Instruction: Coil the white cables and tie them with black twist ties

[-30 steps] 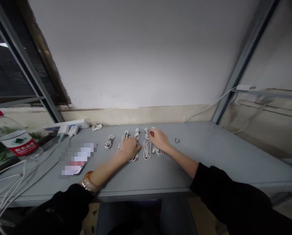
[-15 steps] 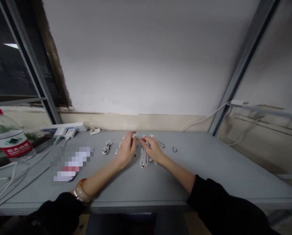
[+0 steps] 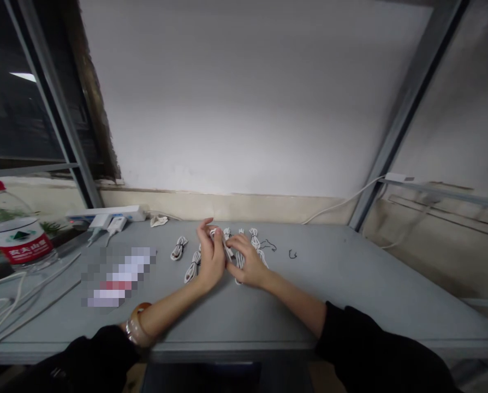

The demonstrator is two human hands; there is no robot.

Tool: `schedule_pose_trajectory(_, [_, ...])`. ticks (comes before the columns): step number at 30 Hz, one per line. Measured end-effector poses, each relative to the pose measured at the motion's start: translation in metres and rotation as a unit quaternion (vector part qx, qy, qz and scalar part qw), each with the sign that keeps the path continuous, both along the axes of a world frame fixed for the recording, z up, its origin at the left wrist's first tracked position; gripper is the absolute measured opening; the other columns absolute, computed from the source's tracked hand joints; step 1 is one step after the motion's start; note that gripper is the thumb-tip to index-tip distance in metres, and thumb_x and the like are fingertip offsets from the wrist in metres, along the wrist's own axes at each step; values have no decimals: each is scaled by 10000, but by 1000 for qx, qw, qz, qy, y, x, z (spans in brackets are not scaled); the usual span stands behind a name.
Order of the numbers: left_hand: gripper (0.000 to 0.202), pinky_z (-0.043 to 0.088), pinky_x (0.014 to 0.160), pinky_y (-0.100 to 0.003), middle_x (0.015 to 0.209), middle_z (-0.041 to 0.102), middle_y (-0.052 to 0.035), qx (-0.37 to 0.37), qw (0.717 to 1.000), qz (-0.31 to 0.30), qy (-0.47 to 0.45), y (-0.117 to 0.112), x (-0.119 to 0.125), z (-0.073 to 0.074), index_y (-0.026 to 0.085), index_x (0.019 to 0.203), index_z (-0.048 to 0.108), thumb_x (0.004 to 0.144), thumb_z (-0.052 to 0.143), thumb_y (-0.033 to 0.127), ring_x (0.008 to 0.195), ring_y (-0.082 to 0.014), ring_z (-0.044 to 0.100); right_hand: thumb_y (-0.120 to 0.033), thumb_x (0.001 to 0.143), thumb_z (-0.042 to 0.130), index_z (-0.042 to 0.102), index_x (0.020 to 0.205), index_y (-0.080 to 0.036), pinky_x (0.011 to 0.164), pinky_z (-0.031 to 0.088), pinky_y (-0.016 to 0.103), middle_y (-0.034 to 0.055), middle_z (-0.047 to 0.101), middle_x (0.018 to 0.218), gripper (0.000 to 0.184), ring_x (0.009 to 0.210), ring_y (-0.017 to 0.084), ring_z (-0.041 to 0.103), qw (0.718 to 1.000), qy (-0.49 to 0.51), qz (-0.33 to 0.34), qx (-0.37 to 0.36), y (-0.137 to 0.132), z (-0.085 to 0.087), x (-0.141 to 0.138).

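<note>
White cable bundles (image 3: 192, 267) lie in a loose row across the middle of the grey table (image 3: 370, 284), nearer its far edge by the wall than its near edge. The left hand (image 3: 210, 257) and right hand (image 3: 248, 263) meet over the row, both half-closed and raised on their fingers. The left hand's fingertips (image 3: 215, 233) are at the top of a bundle, with its index finger pointing up. The right hand's fingertips (image 3: 232, 244) reach toward a white plug (image 3: 228, 251) between the hands. The fingers hide the contact, so I cannot tell whether either hand is gripping.

Left of the hands, a single bundle (image 3: 179, 248) sits just apart from the others. Right of them, a thin black wire (image 3: 268, 245) lies just past the last bundle, and a small black hook (image 3: 292, 254) lies a little farther on. Beyond that, the table runs well to the right before its corner.

Both forearms cross the space between the row and the near edge, ending in black sleeves (image 3: 350, 338) past that edge. A bangle (image 3: 136, 327) circles the left wrist. Farther left are a pixelated object (image 3: 117, 275), a power strip (image 3: 105, 214) against the wall, and a water bottle (image 3: 15, 229) beyond the table's left end.
</note>
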State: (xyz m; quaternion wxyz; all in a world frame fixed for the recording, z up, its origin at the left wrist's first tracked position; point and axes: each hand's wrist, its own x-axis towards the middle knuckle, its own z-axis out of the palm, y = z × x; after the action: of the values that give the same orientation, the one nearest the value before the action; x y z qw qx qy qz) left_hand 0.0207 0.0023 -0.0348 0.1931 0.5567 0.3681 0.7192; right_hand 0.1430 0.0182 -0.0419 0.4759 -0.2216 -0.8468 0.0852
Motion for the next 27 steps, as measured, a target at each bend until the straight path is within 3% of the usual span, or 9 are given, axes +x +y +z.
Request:
schedule_pose_trajectory(3, [323, 479, 740, -273, 863, 517, -8, -12, 999, -12, -40, -5, 5, 5, 236, 1222, 380, 949, 450, 392, 773, -134, 541, -200, 818, 526, 577, 941, -213, 834, 485, 436, 82, 643, 921, 134, 896, 241, 571, 999, -40, -23, -20, 1, -4, -4])
schedule_pose_trajectory(7, [597, 498, 828, -297, 908, 574, -7, -11, 996, -81, -24, -7, 8, 10, 228, 1246, 401, 755, 713, 363, 833, -142, 599, -112, 819, 454, 583, 1116, -193, 898, 485, 446, 117, 658, 1080, 334, 1022, 259, 587, 998, -39, -20, -41, 0, -7, -11])
schedule_pose_trajectory(9, [571, 513, 829, -313, 930, 637, -37, -66, 988, -136, 16, -7, 8, 12, 187, 1176, 515, 692, 759, 367, 840, -164, 633, -77, 790, 452, 579, 1168, -187, 929, 479, 436, 117, 655, 1135, 414, 1066, 256, 585, 998, -34, -23, -42, 0, -7, -12])
schedule_pose_trajectory(12, [345, 518, 872, -336, 947, 707, -87, -126, 976, -169, 53, -4, 7, 12, 146, 968, 659, 767, 673, 426, 892, -200, 665, -74, 795, 466, 606, 1148, -164, 933, 475, 433, 126, 673, 1112, 391, 1054, 255, 600, 997, -55, -39, -34, 3, -2, -7])
schedule_pose_trajectory(17, [369, 494, 957, -345, 1003, 740, -90, -115, 983, -146, 15, 2, 4, 10, 167, 822, 692, 850, 541, 503, 1024, -221, 659, -243, 873, 581, 678, 958, -203, 879, 453, 382, 79, 708, 996, 135, 957, 233, 631, 980, -186, -69, -22, 15, 22, 16])
schedule_pose_trajectory(20, [440, 532, 846, -333, 898, 745, -95, -144, 983, -108, -26, 7, 0, 8, 167, 765, 674, 872, 495, 555, 914, -214, 677, -328, 960, 491, 683, 895, -213, 738, 425, 288, 49, 714, 893, 233, 816, 180, 629, 963, -220, -135, -74, 27, 34, 38])
schedule_pose_trajectory(22, [475, 529, 673, -294, 714, 706, -72, -182, 978, -98, -33, 10, -2, 7, 177, 676, 620, 876, 470, 581, 713, -182, 662, -267, 981, 433, 680, 902, -199, 725, 403, 279, 69, 721, 930, 268, 841, 183, 631, 940, -218, -241, -101, 38, 36, 55])
schedule_pose_trajectory(25, [500, 360, 420, -239, 427, 478, 25, -253, 960, -121, -7, 13, -3, 5, 210, 568, 470, 858, 464, 617, 393, -109, 453, -138, 917, 485, 659, 1025, -157, 717, 388, 269, 120, 704, 1088, 206, 954, 203, 631, 888, -240, -358, -163, 55, 32, 79])
schedule_pose_trajectory(27, [512, 251, 365, -226, 362, 339, 73, -283, 947, -150, 3, 14, -1, 3, 223, 560, 394, 838, 477, 646, 320, -82, 325, -190, 907, 535, 658, 1017, -145, 682, 379, 262, 119, 711, 1040, 171, 918, 204, 634, 863, -251, -383, -214, 63, 28, 91])
